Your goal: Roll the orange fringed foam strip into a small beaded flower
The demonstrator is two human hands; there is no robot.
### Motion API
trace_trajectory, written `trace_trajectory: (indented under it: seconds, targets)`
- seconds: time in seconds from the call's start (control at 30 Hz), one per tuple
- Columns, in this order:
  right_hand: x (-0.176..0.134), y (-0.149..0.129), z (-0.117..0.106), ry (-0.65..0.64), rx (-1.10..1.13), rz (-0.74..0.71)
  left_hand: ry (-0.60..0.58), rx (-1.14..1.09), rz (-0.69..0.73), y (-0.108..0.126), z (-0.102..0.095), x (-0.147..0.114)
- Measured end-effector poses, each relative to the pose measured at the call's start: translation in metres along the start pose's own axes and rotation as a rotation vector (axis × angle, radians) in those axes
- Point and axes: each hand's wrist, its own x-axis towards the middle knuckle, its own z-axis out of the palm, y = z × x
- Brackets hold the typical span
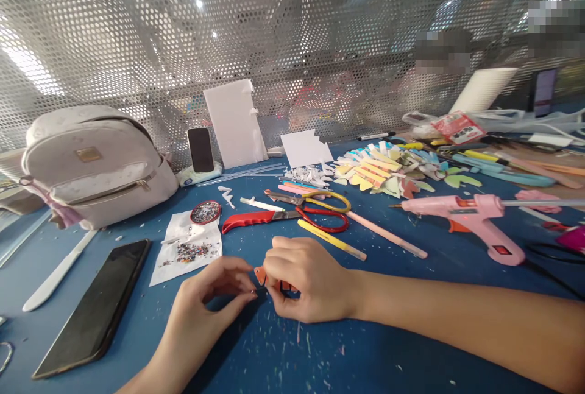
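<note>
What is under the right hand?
Parts of an orange piece show past the right hand; the rest is covered, so its full shape and what lies beneath can't be seen.

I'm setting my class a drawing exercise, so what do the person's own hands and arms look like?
The left hand and right hand are bare, without gloves. No rings, bracelets or watch show. No sleeve is in view on the left forearm or right forearm.

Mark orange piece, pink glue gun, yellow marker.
Orange piece (259, 274), head view: exposed left end.
Pink glue gun (482, 216), head view: middle of body.
Yellow marker (326, 237), head view: mid-barrel.
</note>
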Motion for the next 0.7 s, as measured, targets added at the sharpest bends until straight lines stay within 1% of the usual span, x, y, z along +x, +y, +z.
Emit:
trace_trajectory:
  seconds: [0.37,0.7]
  targets:
    - [0.0010,-0.0011,-0.0010,0.021,0.017,-0.018,-0.005,-0.019,-0.004,0.0008,0.0009,-0.0008]
    - [0.0003,0.0000,0.0003,0.064,0.045,-0.017,0.001,-0.051,0.022,-0.0013,0.0013,-0.0004]
